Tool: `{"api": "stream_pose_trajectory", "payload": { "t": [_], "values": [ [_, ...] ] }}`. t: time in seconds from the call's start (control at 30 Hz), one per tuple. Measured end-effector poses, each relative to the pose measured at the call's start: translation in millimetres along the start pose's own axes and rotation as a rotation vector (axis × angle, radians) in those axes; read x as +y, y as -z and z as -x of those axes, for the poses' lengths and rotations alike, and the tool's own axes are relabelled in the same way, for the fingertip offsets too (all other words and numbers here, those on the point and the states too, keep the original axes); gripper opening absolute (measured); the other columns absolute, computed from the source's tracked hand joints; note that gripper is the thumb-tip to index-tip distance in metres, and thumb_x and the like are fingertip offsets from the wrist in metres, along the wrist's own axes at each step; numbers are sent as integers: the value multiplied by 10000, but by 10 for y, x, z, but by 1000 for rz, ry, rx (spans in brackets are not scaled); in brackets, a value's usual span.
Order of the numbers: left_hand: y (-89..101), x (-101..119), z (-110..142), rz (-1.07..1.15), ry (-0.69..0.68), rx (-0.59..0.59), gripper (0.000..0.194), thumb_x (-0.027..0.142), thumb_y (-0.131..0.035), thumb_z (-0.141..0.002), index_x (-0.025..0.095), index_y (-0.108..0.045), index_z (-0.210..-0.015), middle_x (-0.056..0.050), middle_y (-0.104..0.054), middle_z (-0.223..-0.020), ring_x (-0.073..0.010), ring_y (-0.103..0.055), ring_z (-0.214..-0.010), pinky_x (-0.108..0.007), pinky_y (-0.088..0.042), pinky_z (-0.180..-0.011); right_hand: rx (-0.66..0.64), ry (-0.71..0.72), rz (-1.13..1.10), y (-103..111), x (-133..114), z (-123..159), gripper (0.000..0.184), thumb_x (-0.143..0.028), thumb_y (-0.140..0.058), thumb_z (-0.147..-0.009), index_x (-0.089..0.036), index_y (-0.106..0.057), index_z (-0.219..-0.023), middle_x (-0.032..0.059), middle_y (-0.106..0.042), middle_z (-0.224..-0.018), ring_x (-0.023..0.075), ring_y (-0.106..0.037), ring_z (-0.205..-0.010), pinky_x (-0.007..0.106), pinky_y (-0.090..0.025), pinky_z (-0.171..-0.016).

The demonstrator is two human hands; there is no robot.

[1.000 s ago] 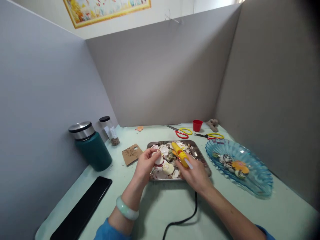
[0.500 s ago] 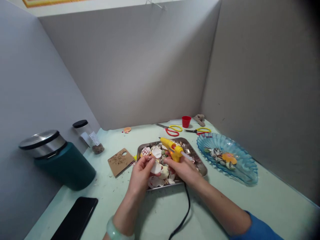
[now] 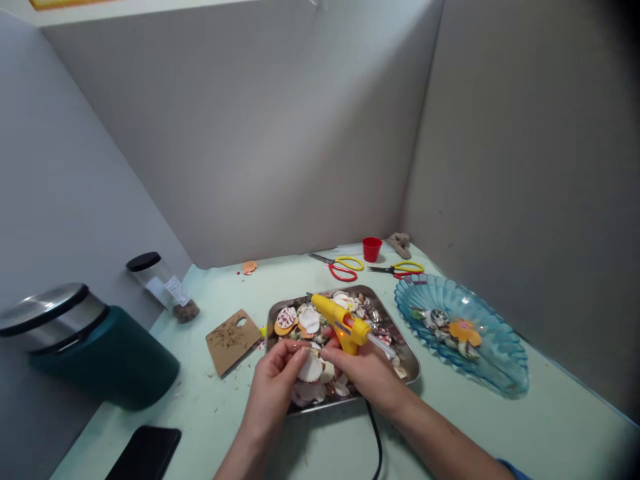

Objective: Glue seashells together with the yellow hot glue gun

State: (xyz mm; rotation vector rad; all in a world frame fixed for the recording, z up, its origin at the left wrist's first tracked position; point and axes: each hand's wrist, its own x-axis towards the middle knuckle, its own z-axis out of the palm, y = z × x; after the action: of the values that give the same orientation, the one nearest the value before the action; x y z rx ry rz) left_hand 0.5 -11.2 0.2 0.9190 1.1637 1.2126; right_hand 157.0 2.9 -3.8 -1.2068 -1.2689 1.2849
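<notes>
The white label (image 3: 176, 291) on a clear, black-lidded jar (image 3: 158, 279) is too small to read. Over a silver metal tray (image 3: 411, 365), the left hand (image 3: 271, 381) pinches a white fan-shaped shell (image 3: 311, 371) — beside it, the right hand (image 3: 369, 375) grips a yellow plastic glue gun (image 3: 344, 321).

From where I stand, no word, number or brand can be read. On the clear, black-lidded jar (image 3: 159, 285) over at the left is a white label (image 3: 176, 291) carrying faint print, too small and blurred to make out.
</notes>
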Motion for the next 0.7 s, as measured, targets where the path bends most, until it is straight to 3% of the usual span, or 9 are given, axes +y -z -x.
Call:
{"api": "stream_pose_trajectory", "payload": {
  "t": [0.27, 0.4, 0.53, 0.7],
  "values": [
    [0, 13, 22, 6, -24, -39, 407, 441, -867, -587, 121, -688, -764, -22, -692, -645, -108, -585, -539, -200, -472, -531, -23, 48, -39, 42, 31, 29, 267, -331, -690, -722, -189, -666, -946, -19, -633, -700, 158, -579, -618, 283, -467, -599],
    [-27, -1, 33, 25, -19, -95, 483, 415, -863, -596, 121, -696, -942, -41, -724, -736, -154, -652, -623, -240, -519, -588, 53, 106, -13, 51, 69, 7, 231, -307, -711, -714, -181, -685, -906, -21, -632, -686, 162, -589, -635, 290, -477, -625],
    [-46, -12, 25, 46, -31, -77, 638, 368, -880, -562, 130, -656, -1110, -1, -701, -675, -144, -646, -585, -238, -528, -583, 40, 128, -53, 56, 69, 7, 266, -325, -713, -721, -188, -677, -947, -21, -625, -707, 160, -580, -628, 290, -475, -611],
    [-56, -22, 12, -1, -41, -33, 512, 408, -865, -559, 119, -668, -934, -27, -711, -685, -155, -650, -568, -253, -550, -540, 32, 140, -34, 69, 77, 14, 253, -337, -706, -729, -198, -678, -939, -7, -641, -743, 173, -590, -662, 287, -479, -604]
  ]
}}
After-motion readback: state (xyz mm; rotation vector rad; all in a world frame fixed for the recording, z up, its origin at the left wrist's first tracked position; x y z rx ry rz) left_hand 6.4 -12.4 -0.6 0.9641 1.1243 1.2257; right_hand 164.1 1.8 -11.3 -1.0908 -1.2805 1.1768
